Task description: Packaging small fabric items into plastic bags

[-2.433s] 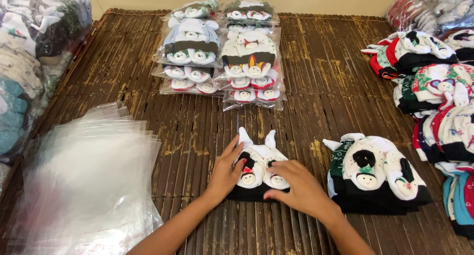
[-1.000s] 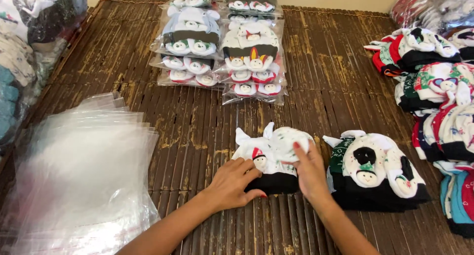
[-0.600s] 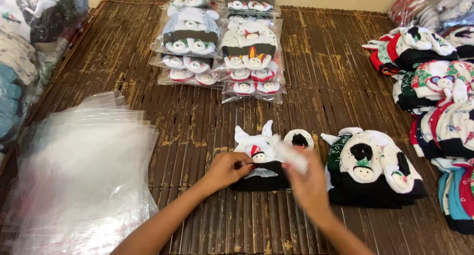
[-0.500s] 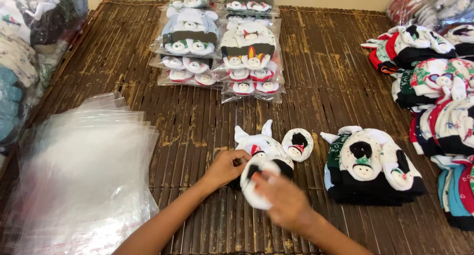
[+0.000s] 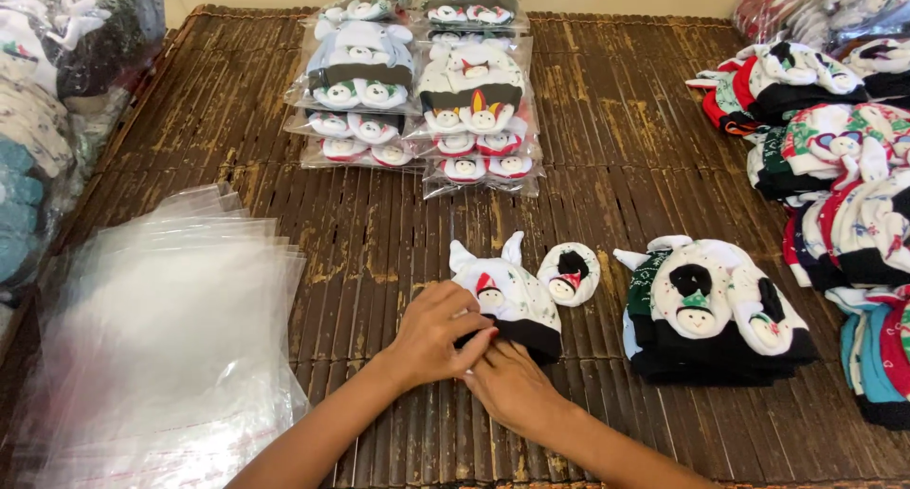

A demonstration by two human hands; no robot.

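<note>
At the far left, a heap of bagged clothing (image 5: 57, 91) is seen along the edge of the dark slatted bench (image 5: 626, 119). Just inward, a stack of clear plastic bags (image 5: 161, 337) is spread flat. At the top middle, two rows of bagged baby sets (image 5: 422, 81) are laid side by side. Near the front centre, a white baby hat (image 5: 507, 295) with two pointed ears and a black band is lain flat on the bench. Its lower left edge is pressed by the left hand (image 5: 438, 337), fingers curled together over it. The right hand (image 5: 512, 387) is set just below, its fingers closed on the hat's black band. A small round mitten (image 5: 569, 273) is touching the hat's right side. Further right, a pile of unbagged hat sets (image 5: 711, 309) is stacked, and more folded sets (image 5: 834, 167) are piled at the right edge.
</note>
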